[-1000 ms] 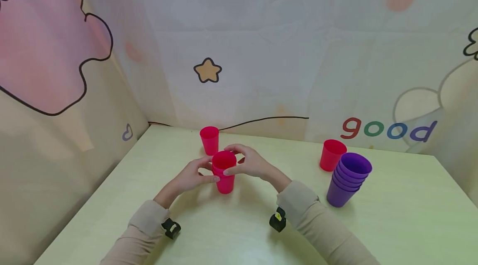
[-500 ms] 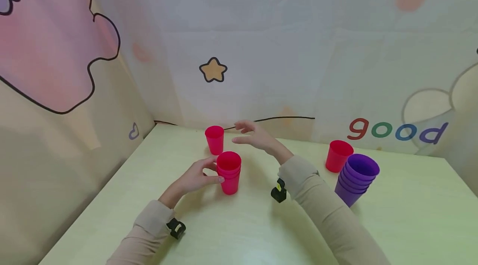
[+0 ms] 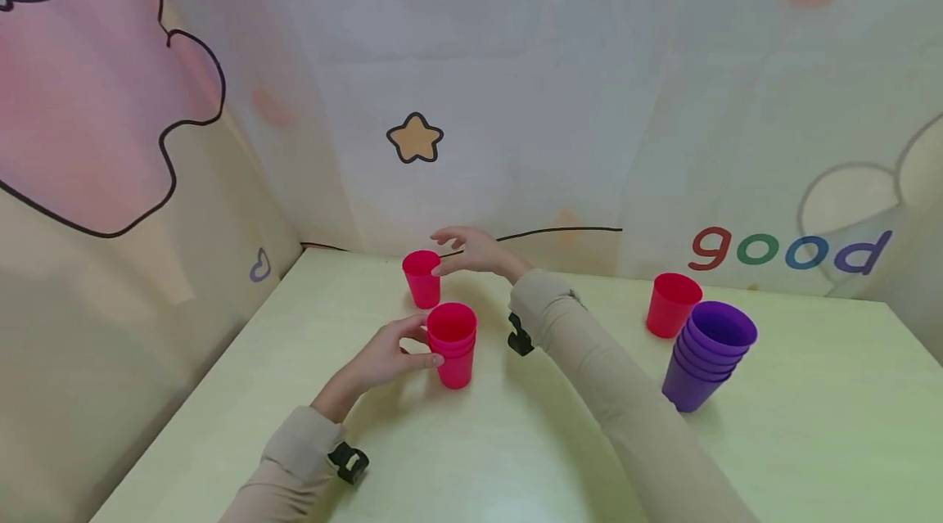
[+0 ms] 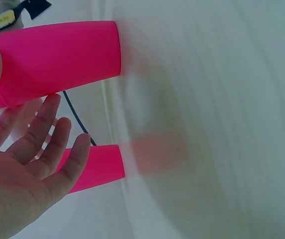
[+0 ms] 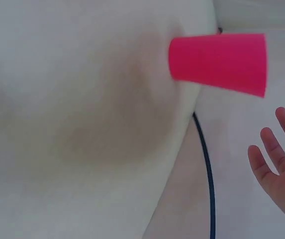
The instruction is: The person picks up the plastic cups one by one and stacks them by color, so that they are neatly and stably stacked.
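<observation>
A small stack of nested pinkish-red plastic cups [image 3: 455, 366] stands upright near the middle of the table. My left hand [image 3: 379, 355] holds it from the left side, thumb in front and fingers behind; the left wrist view shows the thumb on the stack [image 4: 65, 59] near its upper end. Farther back, a single red cup [image 3: 423, 281] stands upright with its mouth up. Right at its rim, on the right side, is my right hand [image 3: 475, 251], fingers spread and nothing in the grasp. In the right wrist view the fingers [image 5: 279, 152] lie apart from that cup [image 5: 219, 63].
At the right, a stack of several purple cups [image 3: 692, 380] stands on the pale table [image 3: 501, 457]. Another red cup [image 3: 669, 310] is just behind it. A printed cloth backdrop [image 3: 501, 122] rises along the table's back and left edges.
My right hand has let go of the red stack and moved back to the single red cup's rim. The left hand keeps hold of the stack. The head view has shifted slightly.
</observation>
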### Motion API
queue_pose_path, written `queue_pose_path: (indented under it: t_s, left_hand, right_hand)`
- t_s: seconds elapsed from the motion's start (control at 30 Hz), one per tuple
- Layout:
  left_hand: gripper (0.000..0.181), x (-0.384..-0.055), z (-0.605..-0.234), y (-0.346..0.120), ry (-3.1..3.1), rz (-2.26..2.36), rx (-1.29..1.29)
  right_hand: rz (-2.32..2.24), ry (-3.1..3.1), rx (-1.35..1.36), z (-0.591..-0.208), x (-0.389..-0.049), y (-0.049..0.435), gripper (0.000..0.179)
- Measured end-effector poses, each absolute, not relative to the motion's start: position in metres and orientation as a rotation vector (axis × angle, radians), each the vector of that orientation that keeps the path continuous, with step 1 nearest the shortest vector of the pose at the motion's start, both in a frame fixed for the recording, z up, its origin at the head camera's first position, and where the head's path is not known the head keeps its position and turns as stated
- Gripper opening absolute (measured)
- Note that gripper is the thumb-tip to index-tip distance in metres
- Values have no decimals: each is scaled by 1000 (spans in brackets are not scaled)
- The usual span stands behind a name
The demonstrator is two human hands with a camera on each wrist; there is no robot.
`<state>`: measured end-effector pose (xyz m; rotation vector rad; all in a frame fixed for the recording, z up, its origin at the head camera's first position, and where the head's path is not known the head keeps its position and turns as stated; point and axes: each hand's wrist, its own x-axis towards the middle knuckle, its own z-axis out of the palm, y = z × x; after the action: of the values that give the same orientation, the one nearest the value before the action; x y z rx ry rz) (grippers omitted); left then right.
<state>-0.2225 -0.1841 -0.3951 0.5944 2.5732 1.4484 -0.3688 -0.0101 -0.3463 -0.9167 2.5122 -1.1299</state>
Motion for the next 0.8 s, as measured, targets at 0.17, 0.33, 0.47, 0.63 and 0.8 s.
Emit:
queue_pose_path:
  t_s: [0.17, 0.33, 0.47, 0.63, 0.8]
  left_hand:
    - [55, -221, -397, -182, 2563, 1465, 553]
    - [56, -224, -396, -182, 2564, 1476, 577]
    - [55, -225, -394, -182, 2574, 1454, 602]
    - [56, -223, -393, -183, 2568, 1461, 593]
    - [54, -222, -395, -182, 2549, 1483, 585]
  right_hand:
    - [-1005, 2529, -928, -356, -388, -17, 71]
    - [-1016, 2510, -913, -360, -393, -20, 73]
    - [-1025, 2508, -889, -363, -393, -24, 71]
    - [-1040, 2518, -874, -370, -392, -28, 68]
    - [-1077, 2519, -846, -376, -391, -29, 66]
